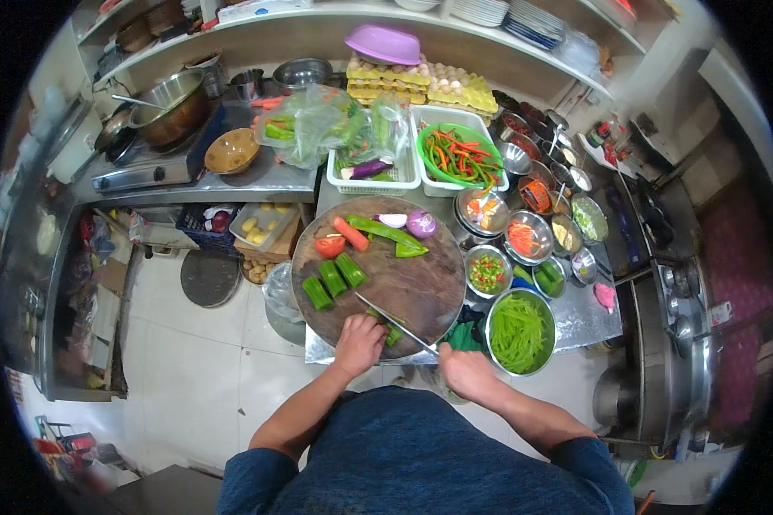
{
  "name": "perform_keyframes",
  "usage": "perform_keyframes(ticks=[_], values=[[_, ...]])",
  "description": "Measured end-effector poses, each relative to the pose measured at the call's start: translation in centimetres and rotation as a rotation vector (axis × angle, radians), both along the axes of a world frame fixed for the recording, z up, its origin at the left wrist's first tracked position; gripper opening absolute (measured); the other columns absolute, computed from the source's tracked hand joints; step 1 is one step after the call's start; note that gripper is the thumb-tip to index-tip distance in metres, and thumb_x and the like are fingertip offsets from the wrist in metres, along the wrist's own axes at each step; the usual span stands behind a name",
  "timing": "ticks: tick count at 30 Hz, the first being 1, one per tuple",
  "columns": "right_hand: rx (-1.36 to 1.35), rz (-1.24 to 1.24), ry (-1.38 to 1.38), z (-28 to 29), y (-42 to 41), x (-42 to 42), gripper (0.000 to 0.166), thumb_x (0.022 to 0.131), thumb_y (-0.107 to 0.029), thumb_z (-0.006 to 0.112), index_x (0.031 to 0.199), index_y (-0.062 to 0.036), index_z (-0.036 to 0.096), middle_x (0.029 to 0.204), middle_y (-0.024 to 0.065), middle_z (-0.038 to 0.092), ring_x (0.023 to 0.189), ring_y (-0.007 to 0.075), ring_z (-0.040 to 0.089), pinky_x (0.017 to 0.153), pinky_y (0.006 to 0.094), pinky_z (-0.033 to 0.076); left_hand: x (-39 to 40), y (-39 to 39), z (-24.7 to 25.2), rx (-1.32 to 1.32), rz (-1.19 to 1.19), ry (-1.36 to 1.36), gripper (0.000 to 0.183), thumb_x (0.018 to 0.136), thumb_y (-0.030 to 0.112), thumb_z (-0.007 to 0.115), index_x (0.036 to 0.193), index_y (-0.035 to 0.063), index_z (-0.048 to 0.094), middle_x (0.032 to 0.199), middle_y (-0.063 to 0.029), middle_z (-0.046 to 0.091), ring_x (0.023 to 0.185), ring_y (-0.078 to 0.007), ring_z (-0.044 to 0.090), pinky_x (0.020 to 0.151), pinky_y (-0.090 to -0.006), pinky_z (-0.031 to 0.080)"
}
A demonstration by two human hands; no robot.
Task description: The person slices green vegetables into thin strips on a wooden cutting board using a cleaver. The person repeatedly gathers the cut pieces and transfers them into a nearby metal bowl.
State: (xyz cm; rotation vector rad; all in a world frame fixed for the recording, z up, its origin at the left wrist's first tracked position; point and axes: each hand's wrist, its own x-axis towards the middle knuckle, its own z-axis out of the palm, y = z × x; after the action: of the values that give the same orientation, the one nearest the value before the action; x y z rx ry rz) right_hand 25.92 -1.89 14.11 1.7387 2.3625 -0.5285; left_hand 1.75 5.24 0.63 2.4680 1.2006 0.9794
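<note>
My right hand [467, 374] grips the handle of a kitchen knife [398, 323], whose blade slants up and left across the round wooden chopping board [425, 290]. Close to the blade, my left hand [361, 341] holds a green vegetable [393, 335] down on the board, its fingers partly covering it. Three thick chunks of green vegetable [332, 278] lie in a row farther up the board. Behind them are a cut tomato [330, 245], a carrot piece [351, 234], a long green pepper [386, 233] and a purple onion [422, 224] beside a cut onion piece.
A steel bowl of green strips [522, 331] stands right of the board, below a bowl of chopped peppers [488, 270] and a bowl of carrot shreds [528, 238]. Beyond the board are white baskets [373, 187] and a green colander of peppers [458, 154]. A gas stove [148, 170] stands left.
</note>
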Motion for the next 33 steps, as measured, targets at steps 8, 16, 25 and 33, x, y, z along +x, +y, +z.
perform_keyframes(ticks=[8, 16, 25, 33], values=[[-0.019, 0.0, -0.002, -0.1, -0.1, -0.1, 0.015, 0.091, -0.005, 0.05, 0.095, 0.0081, 0.055, 0.075, 0.0277, 0.07, 0.068, 0.043, 0.072, 0.059, 0.0539, 0.057, 0.1, -0.1, -0.7, -0.037, -0.014, -0.016, 0.016, 0.08, 0.013, 0.074, 0.095, 0.0076, 0.069, 0.1, -0.0101, 0.059, 0.101, -0.0321, 0.057, 0.09, -0.0429, 0.049], [-0.023, -0.029, 0.01, 0.0, -0.1, -0.7, 0.016, 0.091, -0.005, 0.048, 0.096, 0.0074, 0.056, 0.076, 0.0281, 0.071, 0.071, 0.0433, 0.073, 0.062, 0.0551, 0.057, -0.1, 0.0, -0.8, -0.043, 0.014, -0.065, 0.017, 0.08, 0.011, 0.076, 0.091, 0.0047, 0.066, 0.097, -0.0133, 0.058, 0.098, -0.0363, 0.057, 0.089, -0.0464, 0.05], [-0.009, -0.023, 0.052, -0.2, -0.1, -0.8, 0.018, 0.092, -0.007, 0.046, 0.095, 0.0081, 0.056, 0.076, 0.0292, 0.07, 0.069, 0.0441, 0.072, 0.061, 0.0554, 0.056, -0.1, 0.2, -0.7, -0.044, 0.029, -0.085, 0.016, 0.079, 0.014, 0.077, 0.087, 0.0054, 0.066, 0.093, -0.013, 0.058, 0.094, -0.0347, 0.058, 0.085, -0.0446, 0.051], [-0.004, -0.038, 0.037, -0.9, -1.0, -0.8, 0.021, 0.098, -0.015, 0.048, 0.093, 0.0041, 0.055, 0.074, 0.027, 0.069, 0.066, 0.0446, 0.07, 0.06, 0.0564, 0.054, 0.0, -0.1, -1.4, -0.024, 0.036, -0.112, 0.017, 0.078, 0.014, 0.078, 0.083, 0.0051, 0.065, 0.091, -0.0133, 0.058, 0.091, -0.0353, 0.058, 0.082, -0.0455, 0.052]])
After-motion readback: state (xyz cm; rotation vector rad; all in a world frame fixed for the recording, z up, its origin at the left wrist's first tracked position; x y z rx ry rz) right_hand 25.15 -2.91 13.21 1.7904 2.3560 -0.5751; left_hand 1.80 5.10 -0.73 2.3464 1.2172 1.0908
